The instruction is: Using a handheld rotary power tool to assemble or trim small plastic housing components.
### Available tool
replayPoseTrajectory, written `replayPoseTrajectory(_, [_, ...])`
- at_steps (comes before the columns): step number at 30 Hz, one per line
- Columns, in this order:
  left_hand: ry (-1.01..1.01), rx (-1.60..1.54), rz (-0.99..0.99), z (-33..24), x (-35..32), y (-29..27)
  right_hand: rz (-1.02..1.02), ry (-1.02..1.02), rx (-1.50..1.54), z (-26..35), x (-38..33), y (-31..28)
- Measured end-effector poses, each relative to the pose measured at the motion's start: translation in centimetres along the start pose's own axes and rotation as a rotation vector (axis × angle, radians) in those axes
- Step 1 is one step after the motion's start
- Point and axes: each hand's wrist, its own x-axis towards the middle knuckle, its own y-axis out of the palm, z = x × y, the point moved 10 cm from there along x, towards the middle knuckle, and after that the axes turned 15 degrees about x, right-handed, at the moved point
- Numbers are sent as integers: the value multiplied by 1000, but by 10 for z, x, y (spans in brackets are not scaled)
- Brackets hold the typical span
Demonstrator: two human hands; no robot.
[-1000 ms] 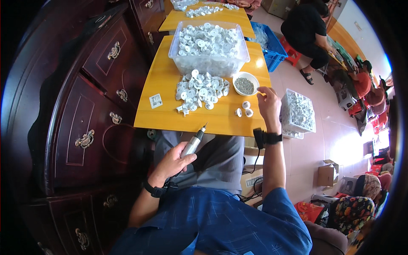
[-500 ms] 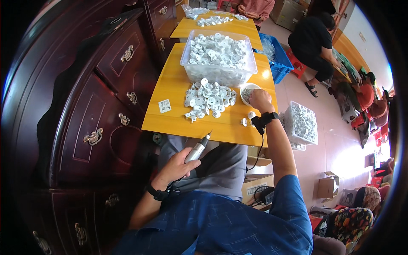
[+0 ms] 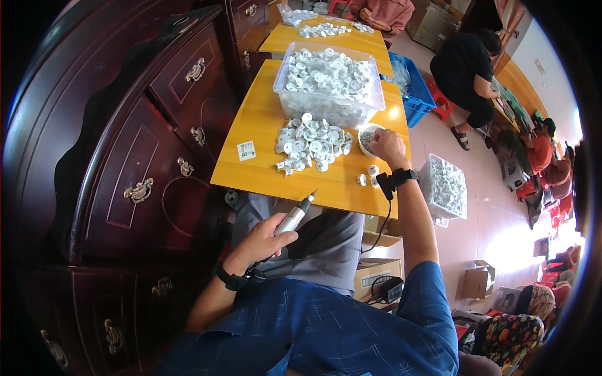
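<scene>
Head view: my left hand (image 3: 262, 242) clamps a silver driver (image 3: 291, 220); my right hand (image 3: 389, 149), pinch too hidden to tell, meets a white bowl (image 3: 362, 148) seemingly placed within reach.

I read no legible text: markings on the white square label (image 3: 246, 150) upon the yellow wooden tabletop (image 3: 251, 119) and brown cardboard box (image 3: 364, 273) were too small.

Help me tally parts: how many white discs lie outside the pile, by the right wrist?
3: far disc, left disc, right disc partly behind the wristband, which may hide more.
</scene>
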Motion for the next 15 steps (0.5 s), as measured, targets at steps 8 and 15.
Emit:
replayPoseTrajectory(8, [35,14,-4,3,4,2,-145,-70,902,8,-23,-18])
replayPoseTrajectory(15, [97,-24,-39,-10,-3,-4,80,13,1510,63,-87,40])
